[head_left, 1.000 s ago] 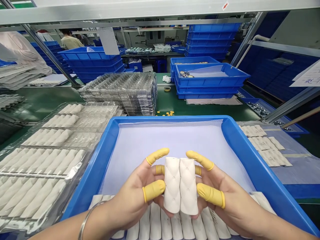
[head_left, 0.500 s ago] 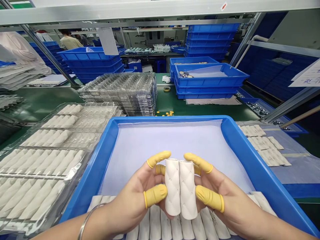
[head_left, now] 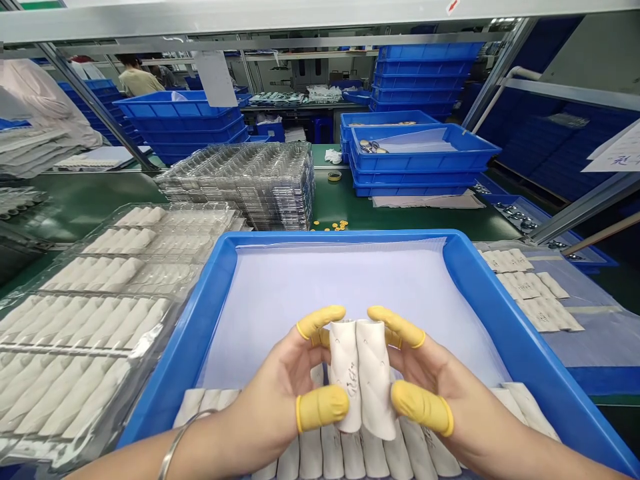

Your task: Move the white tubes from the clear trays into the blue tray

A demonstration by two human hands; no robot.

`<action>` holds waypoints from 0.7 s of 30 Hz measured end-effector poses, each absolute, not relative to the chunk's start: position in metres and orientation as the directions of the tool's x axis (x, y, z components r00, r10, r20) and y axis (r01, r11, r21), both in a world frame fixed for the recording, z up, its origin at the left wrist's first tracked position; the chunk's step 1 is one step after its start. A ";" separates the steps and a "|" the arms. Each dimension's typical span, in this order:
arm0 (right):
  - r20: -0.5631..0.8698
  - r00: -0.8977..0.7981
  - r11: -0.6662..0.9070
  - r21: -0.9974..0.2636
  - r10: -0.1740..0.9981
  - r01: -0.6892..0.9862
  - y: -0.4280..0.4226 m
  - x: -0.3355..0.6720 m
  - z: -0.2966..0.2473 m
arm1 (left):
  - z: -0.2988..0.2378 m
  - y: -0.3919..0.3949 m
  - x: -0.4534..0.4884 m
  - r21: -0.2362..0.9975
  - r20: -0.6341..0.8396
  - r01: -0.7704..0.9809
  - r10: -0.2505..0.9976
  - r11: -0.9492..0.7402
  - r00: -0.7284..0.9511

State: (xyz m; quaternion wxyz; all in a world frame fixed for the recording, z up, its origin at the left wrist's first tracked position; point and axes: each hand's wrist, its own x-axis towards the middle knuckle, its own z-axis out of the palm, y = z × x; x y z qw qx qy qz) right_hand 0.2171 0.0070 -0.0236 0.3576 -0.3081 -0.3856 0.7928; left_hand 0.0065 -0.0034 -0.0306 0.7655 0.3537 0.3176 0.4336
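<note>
between curled fingers [head_left: 320, 320], two white tubes [head_left: 373, 377]

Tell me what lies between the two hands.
A white tube with dark writing and a second white tube, side by side, in the head view.

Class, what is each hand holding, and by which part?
The left hand holds a marked white tube, the right hand a second white tube, each by its outer side.

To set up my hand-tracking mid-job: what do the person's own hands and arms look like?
Both the left hand and right hand wear yellow finger cots with rolled rims, on the thumb and some fingers. A thin silver-coloured bangle circles the left wrist. No sleeve shows on either forearm.
</note>
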 end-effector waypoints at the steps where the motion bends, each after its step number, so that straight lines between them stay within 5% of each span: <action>1: -0.211 -0.546 -0.439 -0.837 0.810 -0.327 0.006 0.217 -0.024 | -0.033 -0.004 0.007 0.822 -0.176 -0.432 0.887 0.371 0.427; 11: -0.235 -0.593 -0.514 -0.780 0.770 -0.358 0.008 0.219 -0.021 | -0.034 -0.003 0.004 0.805 -0.162 -0.430 0.849 0.408 0.503; 16: -0.213 -0.554 -0.436 -0.846 0.805 -0.307 0.005 0.214 -0.018 | -0.036 -0.008 0.006 0.833 -0.149 -0.410 0.864 0.372 0.481; 18: -0.179 -0.549 -0.367 -0.895 0.817 -0.254 0.002 0.213 -0.017 | -0.034 -0.009 0.006 0.904 -0.126 -0.316 0.886 0.288 0.446; 21: -0.014 -0.495 -0.056 -0.996 0.869 -0.071 0.000 0.212 -0.019 | -0.029 -0.009 0.005 0.995 -0.008 -0.088 0.922 0.045 0.387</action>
